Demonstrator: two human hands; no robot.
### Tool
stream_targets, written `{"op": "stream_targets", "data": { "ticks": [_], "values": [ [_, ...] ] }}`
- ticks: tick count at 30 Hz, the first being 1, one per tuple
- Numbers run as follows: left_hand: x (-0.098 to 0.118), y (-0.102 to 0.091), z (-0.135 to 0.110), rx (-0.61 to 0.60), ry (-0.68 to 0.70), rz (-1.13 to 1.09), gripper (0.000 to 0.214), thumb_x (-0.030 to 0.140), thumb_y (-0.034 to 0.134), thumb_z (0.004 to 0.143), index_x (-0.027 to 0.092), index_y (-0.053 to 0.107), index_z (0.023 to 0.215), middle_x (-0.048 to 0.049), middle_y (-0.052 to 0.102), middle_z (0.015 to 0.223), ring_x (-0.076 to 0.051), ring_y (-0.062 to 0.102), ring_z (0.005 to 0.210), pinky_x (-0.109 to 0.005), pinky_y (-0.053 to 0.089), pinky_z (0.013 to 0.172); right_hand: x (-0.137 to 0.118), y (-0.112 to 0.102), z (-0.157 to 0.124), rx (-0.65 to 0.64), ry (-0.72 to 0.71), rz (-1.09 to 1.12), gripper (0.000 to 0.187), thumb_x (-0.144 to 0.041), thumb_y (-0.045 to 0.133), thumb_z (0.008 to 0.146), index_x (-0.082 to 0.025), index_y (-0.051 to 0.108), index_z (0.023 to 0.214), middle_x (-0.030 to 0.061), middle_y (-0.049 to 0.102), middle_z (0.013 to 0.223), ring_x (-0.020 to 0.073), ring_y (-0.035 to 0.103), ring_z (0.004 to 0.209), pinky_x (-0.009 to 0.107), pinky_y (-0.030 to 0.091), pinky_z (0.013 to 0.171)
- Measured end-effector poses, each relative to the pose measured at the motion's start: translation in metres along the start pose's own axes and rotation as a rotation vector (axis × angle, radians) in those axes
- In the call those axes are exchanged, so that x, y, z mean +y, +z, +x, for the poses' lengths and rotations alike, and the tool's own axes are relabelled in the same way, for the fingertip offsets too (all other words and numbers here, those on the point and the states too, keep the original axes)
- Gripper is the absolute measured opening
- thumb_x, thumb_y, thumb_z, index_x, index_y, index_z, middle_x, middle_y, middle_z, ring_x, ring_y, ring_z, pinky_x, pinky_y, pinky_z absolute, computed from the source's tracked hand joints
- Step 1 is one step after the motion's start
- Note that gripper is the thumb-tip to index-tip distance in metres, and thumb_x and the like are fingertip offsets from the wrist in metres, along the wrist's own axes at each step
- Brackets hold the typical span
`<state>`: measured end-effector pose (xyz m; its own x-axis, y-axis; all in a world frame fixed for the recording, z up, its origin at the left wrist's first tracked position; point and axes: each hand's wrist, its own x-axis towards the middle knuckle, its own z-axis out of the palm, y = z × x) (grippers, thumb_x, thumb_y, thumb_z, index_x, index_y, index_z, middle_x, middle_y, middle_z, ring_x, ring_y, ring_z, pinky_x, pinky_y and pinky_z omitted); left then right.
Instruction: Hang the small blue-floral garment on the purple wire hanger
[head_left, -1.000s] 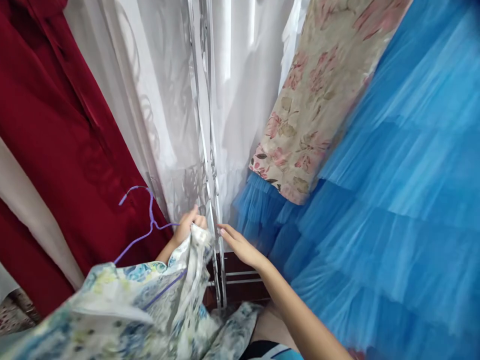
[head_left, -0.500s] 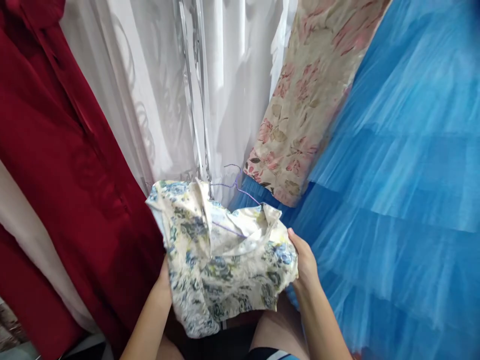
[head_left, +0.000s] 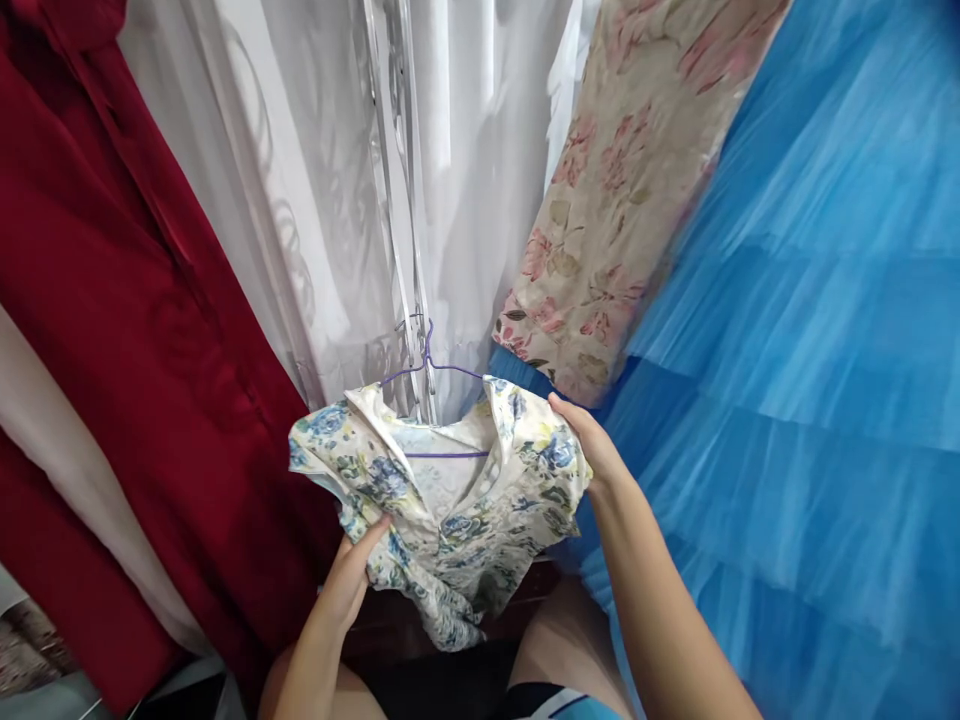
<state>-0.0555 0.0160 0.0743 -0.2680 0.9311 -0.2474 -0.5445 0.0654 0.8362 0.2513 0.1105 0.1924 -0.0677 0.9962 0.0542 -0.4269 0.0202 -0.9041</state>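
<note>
A short-sleeved blouse (head_left: pixel 517 520), white with blue and yellow flowers, hangs on a thin purple wire hanger (head_left: pixel 450 367) in front of me. My left hand (head_left: pixel 352 570) grips the blouse's side below the sleeve, thumb on top of the cloth. At the opposite shoulder, my right hand (head_left: pixel 589 440) has its thumb over the sleeve, with its other fingers hidden behind the fabric. The hanger's hook points up and away from me, and its lower bar shows through the open neckline.
Dark red garments (head_left: pixel 172 330) hang on the left. White curtain-like cloth (head_left: pixel 465 200) and clear strips (head_left: pixel 397 170) hang behind the blouse. A beige floral garment (head_left: pixel 600 220) and a tiered blue tulle skirt (head_left: pixel 810 350) hang on the right.
The blouse has turned more upright, its collar and hanger now facing me squarely. My left hand has moved inward and its thumb now shows on the front; my right hand has moved up to the shoulder.
</note>
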Motion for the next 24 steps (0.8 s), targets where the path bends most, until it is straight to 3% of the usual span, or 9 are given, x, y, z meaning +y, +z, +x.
{"op": "stream_targets", "data": {
  "ticks": [3,6,8,9,11,13,15,19,24],
  "values": [
    [-0.024,0.005,-0.01,-0.028,-0.006,0.0,0.046,0.015,0.071,0.082,0.021,0.059,0.126,-0.0075,0.064,0.129,-0.022,0.054,0.128,-0.038,0.034,0.115,0.022,-0.01,-0.014,0.172,-0.173,-0.041,0.039,-0.053,0.065,0.079,-0.018,0.07,0.095,0.0091,0.075,0.098,0.0296,0.068,0.099,0.037,0.054,0.08],
    [-0.043,0.007,-0.015,0.003,0.033,-0.003,0.048,0.017,0.071,0.08,0.023,0.058,0.126,-0.0075,0.063,0.131,-0.022,0.052,0.13,-0.038,0.033,0.115,0.068,-0.019,-0.038,0.589,-0.497,-0.127,0.039,-0.045,0.067,0.078,-0.024,0.063,0.111,0.0038,0.065,0.118,0.0233,0.059,0.111,0.033,0.048,0.089],
    [-0.054,0.004,-0.015,0.019,0.045,0.01,0.051,0.018,0.072,0.078,0.022,0.057,0.127,-0.0085,0.063,0.13,-0.024,0.051,0.13,-0.04,0.034,0.114,0.1,-0.02,-0.057,0.77,-0.567,-0.188,0.036,-0.041,0.067,0.08,-0.025,0.061,0.112,0.002,0.062,0.115,0.0196,0.057,0.106,0.03,0.045,0.088],
    [-0.058,0.002,-0.014,0.022,0.042,0.026,0.052,0.019,0.072,0.077,0.021,0.058,0.127,-0.0096,0.064,0.128,-0.025,0.052,0.129,-0.041,0.035,0.113,0.113,-0.018,-0.065,0.703,-0.525,-0.24,0.028,-0.039,0.066,0.082,-0.024,0.062,0.105,0.0012,0.063,0.105,0.0182,0.058,0.098,0.029,0.045,0.084],
    [-0.066,-0.002,-0.012,0.005,0.036,0.084,0.052,0.02,0.072,0.074,0.018,0.06,0.124,-0.0117,0.066,0.125,-0.029,0.054,0.126,-0.044,0.037,0.111,0.129,-0.006,-0.079,0.342,-0.352,-0.334,0.018,-0.039,0.063,0.086,-0.021,0.063,0.089,0.0012,0.063,0.086,0.017,0.057,0.078,0.028,0.044,0.073],
    [-0.071,-0.004,-0.01,-0.03,0.049,0.161,0.052,0.019,0.072,0.069,0.016,0.063,0.12,-0.0123,0.068,0.12,-0.031,0.055,0.124,-0.046,0.038,0.11,0.133,0.014,-0.086,-0.061,-0.177,-0.384,0.024,-0.041,0.059,0.09,-0.02,0.062,0.079,0.0016,0.062,0.072,0.0169,0.055,0.066,0.028,0.043,0.064],
    [-0.075,-0.005,-0.009,-0.039,0.089,0.217,0.053,0.016,0.071,0.064,0.016,0.065,0.116,-0.0115,0.069,0.117,-0.032,0.054,0.125,-0.046,0.038,0.109,0.133,0.035,-0.087,-0.27,-0.103,-0.411,0.027,-0.042,0.057,0.091,-0.019,0.06,0.078,0.0016,0.061,0.067,0.017,0.054,0.063,0.028,0.041,0.061],
    [-0.076,-0.003,-0.016,-0.004,0.151,0.184,0.059,0.011,0.062,0.058,0.017,0.064,0.117,-0.0102,0.067,0.121,-0.03,0.054,0.126,-0.042,0.039,0.109,0.142,0.053,-0.078,-0.188,-0.151,-0.421,0.025,-0.044,0.062,0.088,-0.021,0.053,0.081,-0.0048,0.049,0.058,0.0133,0.045,0.055,0.025,0.034,0.054],
    [-0.068,0.002,-0.028,-0.019,0.156,0.171,0.062,0.011,0.058,0.056,0.018,0.063,0.117,-0.0088,0.066,0.122,-0.029,0.054,0.124,-0.041,0.039,0.108,0.162,0.039,-0.075,-0.097,-0.122,-0.471,0.031,-0.048,0.068,0.081,-0.021,0.053,0.08,-0.0049,0.048,0.06,0.0135,0.044,0.054,0.025,0.034,0.053]
  ]
}}
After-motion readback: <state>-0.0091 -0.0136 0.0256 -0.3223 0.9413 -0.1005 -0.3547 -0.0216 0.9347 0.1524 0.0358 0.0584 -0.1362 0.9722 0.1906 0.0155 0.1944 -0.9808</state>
